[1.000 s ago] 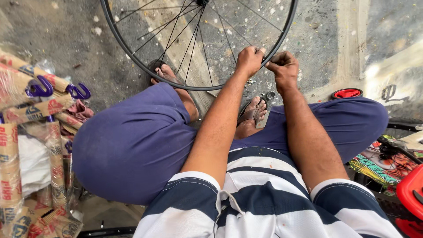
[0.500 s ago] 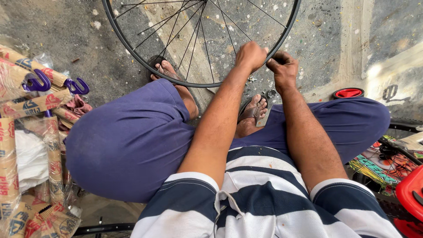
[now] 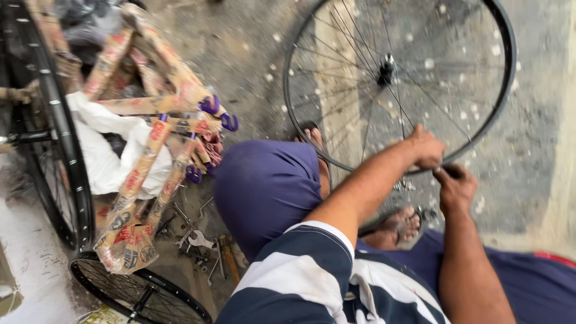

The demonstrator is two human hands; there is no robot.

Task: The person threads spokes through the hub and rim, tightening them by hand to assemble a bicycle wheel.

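Note:
A bare bicycle wheel point(image 3: 503, 108) with a black rim and thin spokes stands on the concrete in front of me, its hub point(image 3: 385, 67) near the top middle. My left hand point(image 3: 427, 147) is closed on the near edge of the rim. My right hand point(image 3: 456, 187) sits just below and right of it, pinching a small dark tool at the rim; the tool is mostly hidden. My feet in sandals point(image 3: 401, 224) rest under the wheel, and my knee in blue shorts point(image 3: 264, 186) is at the centre.
Paper-wrapped bicycle parts point(image 3: 141, 174) with purple hooks and a white plastic bag point(image 3: 105, 159) lie at the left. Two more black wheels point(image 3: 66, 156) stand at the left edge and bottom left. Spanners and small tools point(image 3: 201, 240) lie on the ground by my knee.
The camera has swung left and tilted, bringing the wrapped parts and other wheels into view. Both hands remain at the same spot on the rim.

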